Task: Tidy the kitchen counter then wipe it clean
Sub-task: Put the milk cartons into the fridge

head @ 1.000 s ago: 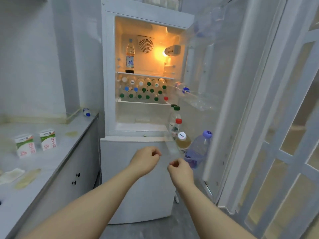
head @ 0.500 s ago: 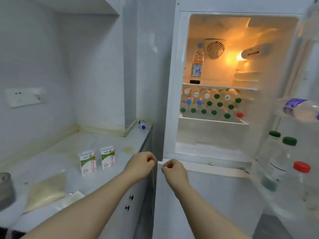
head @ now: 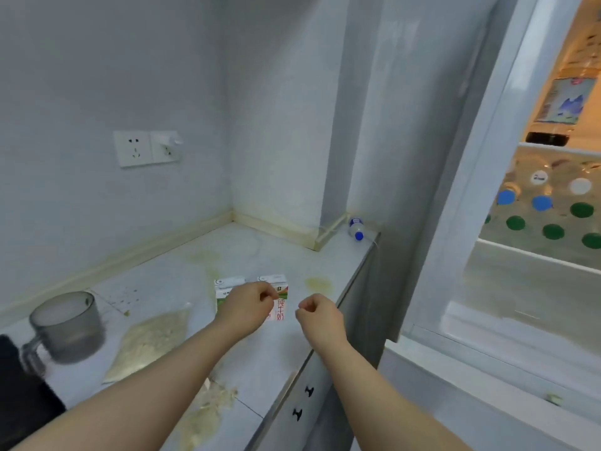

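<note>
1. Left hand (head: 247, 307): I read it as closed, fingers curled in toward the palm with nothing visible inside them. It is raised over the counter (head: 260, 252), in front of the two milk cartons. I cannot tell whether it touches them.

2. Right hand (head: 320, 315): also closed, fingers together in a loose fist, with no object in it. It is above the counter's right edge, just beside the left hand but apart from it.

3. Milk cartons: the left carton (head: 224, 289) and the right carton (head: 281, 289) stand upright side by side, near the right edge and about midway along it. The left hand partly covers both.

4. Other items on the counter:
- A small bottle with a blue cap (head: 355, 227) lies on its side at the far right corner.
- A yellowish stain (head: 317, 283) marks the surface by the right edge, just past the cartons.
- A grey translucent jug with a handle (head: 66, 327) stands toward the left edge.
- A flat bag of pale contents (head: 149, 340) lies between the jug and the left forearm.
- Crumpled pale material (head: 208, 408) lies at the near edge.

5. Surroundings: a double wall socket (head: 146, 148) is on the left wall. To the right of the counter, I see the interior of the open fridge (head: 553, 216), with rows of capped bottles.
</note>
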### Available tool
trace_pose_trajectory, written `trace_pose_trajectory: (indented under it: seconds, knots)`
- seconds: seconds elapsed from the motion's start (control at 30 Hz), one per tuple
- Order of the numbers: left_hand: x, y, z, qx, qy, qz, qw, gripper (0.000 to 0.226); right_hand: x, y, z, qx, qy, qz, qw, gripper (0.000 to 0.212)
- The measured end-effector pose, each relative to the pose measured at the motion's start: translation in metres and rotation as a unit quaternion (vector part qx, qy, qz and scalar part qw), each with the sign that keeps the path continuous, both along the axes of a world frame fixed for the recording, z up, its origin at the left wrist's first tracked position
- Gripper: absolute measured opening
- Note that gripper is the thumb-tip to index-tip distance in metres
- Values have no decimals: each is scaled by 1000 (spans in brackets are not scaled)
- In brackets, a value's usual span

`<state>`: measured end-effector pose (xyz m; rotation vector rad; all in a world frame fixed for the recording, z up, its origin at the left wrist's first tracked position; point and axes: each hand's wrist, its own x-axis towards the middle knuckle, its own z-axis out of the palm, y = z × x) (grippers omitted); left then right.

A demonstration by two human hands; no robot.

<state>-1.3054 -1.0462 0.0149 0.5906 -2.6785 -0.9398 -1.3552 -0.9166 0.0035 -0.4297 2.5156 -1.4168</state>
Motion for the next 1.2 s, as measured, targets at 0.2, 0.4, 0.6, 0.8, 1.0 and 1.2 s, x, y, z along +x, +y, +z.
trace_pose_trajectory:
  seconds: [0.2,0.4,0.6,0.8,1.0,1.2]
  knots:
    - [-34,-40,-8,-59,-24,93,994,30,-61,-39,-10,24,9,86,996,12]
    - [-55,-64,-24,-146,-102,136,975,38,-101,-72,-31,124,79,181,972,49]
    - [-71,-90,-41,-118,-207,58,969,62,-118,-93,-38,197,58,259,944,69]
    - [-76,-105,-43,-113,-184,21,976,36,-123,-102,-45,206,82,238,946,53]
    - [-84,-117,-34,-102,-188,-30,976,46,-119,-103,-36,226,56,215,948,45]
    - [-96,-98,10,-112,-74,-108,985,39,-114,-75,-2,123,105,148,976,42]
